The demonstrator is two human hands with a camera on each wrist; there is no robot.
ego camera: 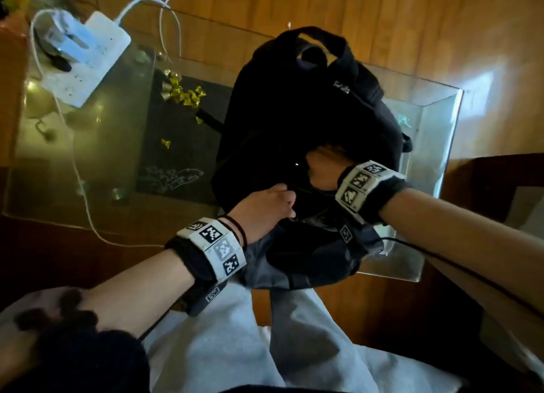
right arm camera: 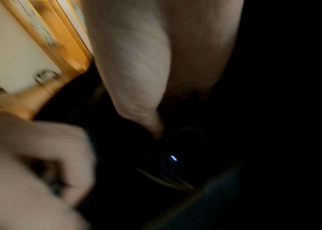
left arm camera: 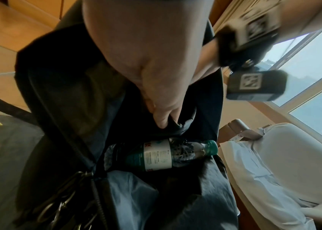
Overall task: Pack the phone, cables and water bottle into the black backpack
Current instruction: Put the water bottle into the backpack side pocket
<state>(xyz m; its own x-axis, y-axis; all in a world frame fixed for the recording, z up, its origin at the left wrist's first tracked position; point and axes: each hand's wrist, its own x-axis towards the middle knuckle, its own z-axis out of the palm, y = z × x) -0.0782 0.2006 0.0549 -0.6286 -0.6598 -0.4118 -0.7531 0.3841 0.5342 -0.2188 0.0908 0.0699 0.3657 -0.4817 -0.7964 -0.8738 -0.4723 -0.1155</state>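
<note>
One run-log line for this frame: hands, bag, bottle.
left hand: grips backpack opening edge | right hand: reaching inside, grip unclear | water bottle: lying in backpack | table: glass

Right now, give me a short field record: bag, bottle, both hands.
bag: black fabric backpack on the glass table, mouth open
bottle: clear plastic water bottle with green cap lying on its side inside the backpack
left hand: grips the edge of the opening
right hand: reaching into the backpack, grip hidden
cables: thin loops inside, dim
</note>
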